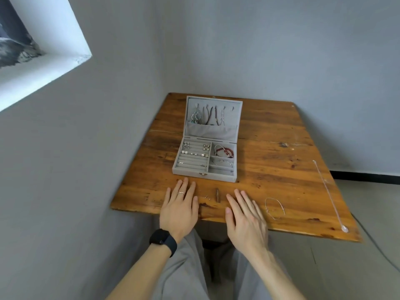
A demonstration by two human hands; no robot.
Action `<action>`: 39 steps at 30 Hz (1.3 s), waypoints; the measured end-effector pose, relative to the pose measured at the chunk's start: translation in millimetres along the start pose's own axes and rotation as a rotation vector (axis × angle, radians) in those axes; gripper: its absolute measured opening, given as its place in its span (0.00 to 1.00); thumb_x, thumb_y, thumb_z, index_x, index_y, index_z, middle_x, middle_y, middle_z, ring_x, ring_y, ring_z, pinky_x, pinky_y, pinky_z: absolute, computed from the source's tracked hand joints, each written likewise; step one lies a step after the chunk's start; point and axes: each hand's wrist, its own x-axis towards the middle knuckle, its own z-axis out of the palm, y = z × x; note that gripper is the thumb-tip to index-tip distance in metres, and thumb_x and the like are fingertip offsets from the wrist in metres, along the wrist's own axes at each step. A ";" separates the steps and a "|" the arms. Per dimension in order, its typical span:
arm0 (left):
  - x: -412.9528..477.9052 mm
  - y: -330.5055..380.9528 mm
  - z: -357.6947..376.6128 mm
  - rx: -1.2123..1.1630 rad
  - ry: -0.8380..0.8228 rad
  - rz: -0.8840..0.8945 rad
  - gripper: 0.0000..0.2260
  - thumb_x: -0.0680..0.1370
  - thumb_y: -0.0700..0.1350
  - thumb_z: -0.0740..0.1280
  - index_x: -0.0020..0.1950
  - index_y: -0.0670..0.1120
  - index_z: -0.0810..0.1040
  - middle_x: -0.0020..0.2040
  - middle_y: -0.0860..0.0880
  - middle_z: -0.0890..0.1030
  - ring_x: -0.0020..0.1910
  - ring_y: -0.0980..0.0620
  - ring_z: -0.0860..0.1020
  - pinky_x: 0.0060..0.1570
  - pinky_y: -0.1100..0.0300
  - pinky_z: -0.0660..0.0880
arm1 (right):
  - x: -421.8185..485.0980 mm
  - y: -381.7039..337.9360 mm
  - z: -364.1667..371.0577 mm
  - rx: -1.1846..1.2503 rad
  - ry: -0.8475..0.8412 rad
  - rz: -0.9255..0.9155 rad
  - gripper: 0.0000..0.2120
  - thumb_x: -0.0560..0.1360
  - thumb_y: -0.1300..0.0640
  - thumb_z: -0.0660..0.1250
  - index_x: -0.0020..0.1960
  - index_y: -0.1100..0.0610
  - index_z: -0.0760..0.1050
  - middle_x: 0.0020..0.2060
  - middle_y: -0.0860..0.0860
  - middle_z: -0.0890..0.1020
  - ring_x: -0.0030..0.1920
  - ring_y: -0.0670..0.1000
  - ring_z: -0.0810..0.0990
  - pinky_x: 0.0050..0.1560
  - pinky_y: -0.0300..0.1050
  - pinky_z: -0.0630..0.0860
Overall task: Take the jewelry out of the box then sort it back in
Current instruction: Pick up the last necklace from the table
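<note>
Jewelry box stands open, lid pouch hiding ends of necklaces.

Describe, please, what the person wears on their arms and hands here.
No sleeves show on the left arm or right arm. A black watch with a black strap circles the left wrist, and the left hand has a thin ring on one finger. The right hand wears nothing visible.
</note>
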 end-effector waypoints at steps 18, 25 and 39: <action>14.4 9.1 -12.4 -0.204 -0.114 -0.073 0.11 0.80 0.58 0.65 0.60 0.61 0.81 0.71 0.58 0.74 0.78 0.46 0.60 0.76 0.41 0.52 | -1.6 0.4 4.3 -0.004 0.060 0.010 0.21 0.83 0.48 0.54 0.72 0.51 0.74 0.73 0.49 0.71 0.76 0.48 0.65 0.76 0.52 0.62; 14.4 7.6 -9.9 -0.215 -0.083 -0.082 0.09 0.80 0.57 0.65 0.56 0.61 0.82 0.69 0.58 0.76 0.77 0.47 0.62 0.76 0.43 0.52 | -1.7 2.4 6.4 0.012 0.048 0.018 0.21 0.83 0.47 0.54 0.72 0.50 0.73 0.74 0.49 0.70 0.77 0.48 0.64 0.76 0.51 0.61; 14.0 -25.8 -7.1 -0.346 0.068 -0.125 0.05 0.81 0.52 0.65 0.52 0.56 0.80 0.63 0.56 0.80 0.72 0.54 0.69 0.77 0.47 0.54 | 20.8 -8.8 -5.0 0.153 0.018 0.034 0.11 0.76 0.50 0.71 0.58 0.48 0.83 0.60 0.45 0.81 0.63 0.51 0.75 0.61 0.52 0.73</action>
